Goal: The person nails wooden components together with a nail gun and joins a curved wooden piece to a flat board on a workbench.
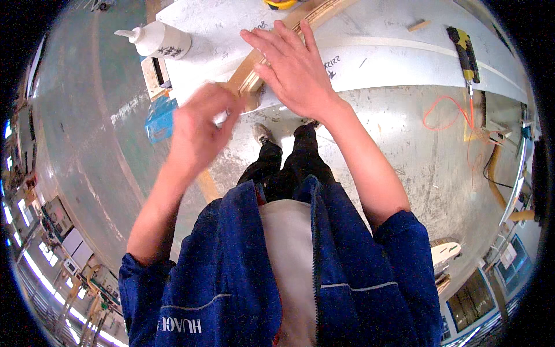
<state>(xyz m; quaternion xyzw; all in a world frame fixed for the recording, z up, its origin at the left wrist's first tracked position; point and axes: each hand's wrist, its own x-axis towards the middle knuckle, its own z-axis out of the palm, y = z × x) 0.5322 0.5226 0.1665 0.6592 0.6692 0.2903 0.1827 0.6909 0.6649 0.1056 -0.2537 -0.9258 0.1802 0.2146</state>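
A long, light-brown wooden strip (245,70) with a layered edge runs slantwise over the white tabletop (381,63), its near end at the table's front edge. Across it lies my right hand (298,72), fingers stretched and spread, palm down on or just over the wood. My left hand (199,124) is beside the strip's near end, blurred, with thumb and fingers curled toward each other. Whatever is between those fingers, if anything, I cannot make out. To the left, a white squeeze bottle (167,41) with a pointed nozzle rests on the table.
On the table's right is a yellow-and-black tool (464,55), with a thin orange hose (445,99) hanging below it. A wood scrap (419,25) lies nearby; a yellow object (280,3) shows at the top edge. A blue object (161,118) sits by the table's left corner.
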